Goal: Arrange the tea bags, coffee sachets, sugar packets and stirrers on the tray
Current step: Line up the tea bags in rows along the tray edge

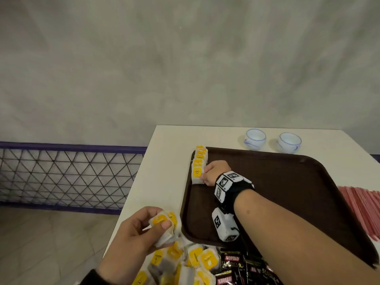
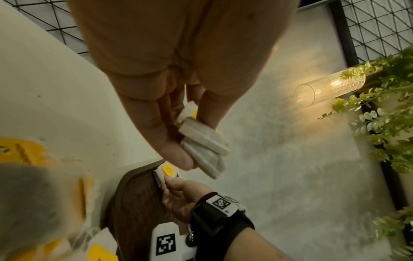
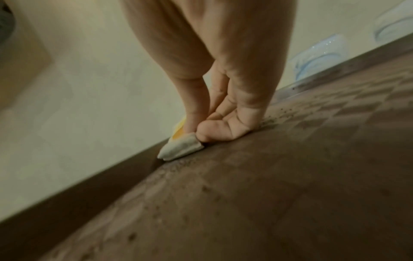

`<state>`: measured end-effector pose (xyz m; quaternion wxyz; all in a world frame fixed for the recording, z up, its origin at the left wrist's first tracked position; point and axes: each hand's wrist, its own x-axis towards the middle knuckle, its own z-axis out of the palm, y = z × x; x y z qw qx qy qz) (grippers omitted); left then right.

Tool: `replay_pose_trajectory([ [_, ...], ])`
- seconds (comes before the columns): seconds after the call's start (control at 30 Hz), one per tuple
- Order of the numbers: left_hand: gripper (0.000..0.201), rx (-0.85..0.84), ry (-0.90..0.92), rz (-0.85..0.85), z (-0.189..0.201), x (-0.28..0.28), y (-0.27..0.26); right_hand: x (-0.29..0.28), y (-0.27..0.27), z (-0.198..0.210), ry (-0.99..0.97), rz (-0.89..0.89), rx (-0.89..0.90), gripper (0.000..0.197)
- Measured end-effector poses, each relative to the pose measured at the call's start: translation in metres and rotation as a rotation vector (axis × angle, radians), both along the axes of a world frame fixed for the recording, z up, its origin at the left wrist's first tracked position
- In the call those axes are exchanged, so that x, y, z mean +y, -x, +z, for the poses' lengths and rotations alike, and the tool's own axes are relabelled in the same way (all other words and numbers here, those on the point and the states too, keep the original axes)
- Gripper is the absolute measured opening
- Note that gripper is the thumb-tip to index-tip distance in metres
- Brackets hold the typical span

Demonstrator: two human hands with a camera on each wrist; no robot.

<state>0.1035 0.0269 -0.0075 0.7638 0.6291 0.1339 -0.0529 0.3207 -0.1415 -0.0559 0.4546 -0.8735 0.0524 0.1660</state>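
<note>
A brown tray [image 1: 287, 194] lies on the white table. A row of yellow-tagged tea bags [image 1: 199, 164] runs along its far left rim. My right hand [image 1: 213, 173] pinches the nearest tea bag [image 3: 181, 149] of that row against the tray floor, thumb on its yellow tag. My left hand [image 1: 141, 227] hovers over the table's left front corner and grips a small bundle of tea bags [image 2: 205, 141]. More loose tea bags [image 1: 185, 264] are piled at the front edge, next to black coffee sachets [image 1: 238, 266].
Two white cups [image 1: 272, 140] with blue marks stand behind the tray. Red packets [image 1: 364, 210] lie fanned to the tray's right. The table's left edge [image 1: 131, 192] drops to the floor, beside a purple-framed wire fence [image 1: 67, 175].
</note>
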Motion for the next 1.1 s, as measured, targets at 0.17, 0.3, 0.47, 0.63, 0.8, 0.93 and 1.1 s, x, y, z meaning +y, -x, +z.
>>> replay_pose_trajectory([
  [0.17,0.04,-0.017,-0.009,-0.015,0.002,-0.003,-0.008,-0.004,0.001,0.003,0.039,0.027,-0.01,0.026],
  [0.3,0.007,-0.044,-0.03,0.028,0.004,-0.007,-0.018,-0.008,0.012,0.033,0.028,0.013,-0.045,0.025],
  [0.47,0.008,-0.068,-0.02,0.089,0.011,-0.017,-0.036,-0.014,0.07,0.095,-0.425,0.352,0.192,0.01],
  [0.63,0.01,-0.091,-0.011,0.108,0.016,-0.029,-0.043,-0.022,0.104,0.095,-0.507,0.555,0.256,0.009],
  [0.8,0.012,-0.09,-0.081,0.126,0.015,-0.031,-0.045,-0.025,0.101,0.081,-0.442,0.411,0.162,0.008],
  [0.93,0.01,-0.088,-0.144,0.164,0.012,-0.018,-0.045,-0.029,0.089,0.077,-0.397,0.272,0.137,0.012],
  [1.1,0.009,-0.075,-0.116,0.153,0.012,-0.007,-0.041,-0.023,0.052,0.06,-0.237,0.099,0.193,0.022],
])
